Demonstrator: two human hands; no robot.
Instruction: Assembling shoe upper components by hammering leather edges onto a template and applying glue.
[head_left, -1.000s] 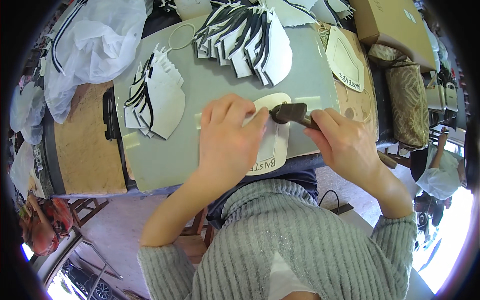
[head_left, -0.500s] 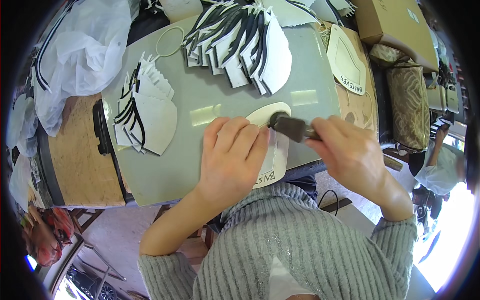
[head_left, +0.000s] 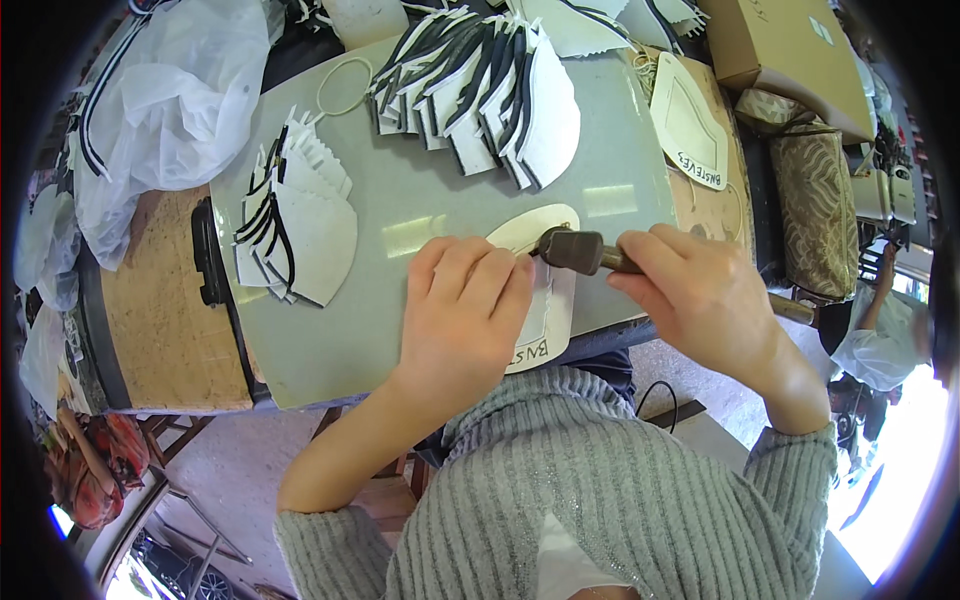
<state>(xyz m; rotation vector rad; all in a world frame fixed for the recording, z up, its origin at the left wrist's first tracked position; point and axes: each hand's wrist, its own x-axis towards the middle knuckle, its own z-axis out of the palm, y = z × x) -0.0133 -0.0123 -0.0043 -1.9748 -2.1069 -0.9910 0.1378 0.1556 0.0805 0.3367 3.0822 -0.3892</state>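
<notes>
Dark brown hammer with a block-shaped head and rounded face (head_left: 577, 252) is positioned over the cream, round-ended flat panel (head_left: 558, 310), its face just beside the fingertips of the left hand (head_left: 460, 320). Contact between face and panel cannot be confirmed. The right hand (head_left: 695, 300) is closed around the hammer's handle. The left hand is palm down, partly over the panel, fingers bent; whether it grips anything cannot be determined. The panel lies at the near edge of the smooth gray sheet (head_left: 365, 345), which covers part of the brown tabletop (head_left: 170, 330). 1 small group of overlapping white curved pieces with black edging (head_left: 318, 240) lies at left on the sheet; 1 larger group of similar pieces (head_left: 550, 115) lies toward its far side. 1 second cream panel (head_left: 690, 120) lies at the sheet's right edge, near the brown cardboard box (head_left: 790, 60) and the beige patterned pouch (head_left: 815, 215).
</notes>
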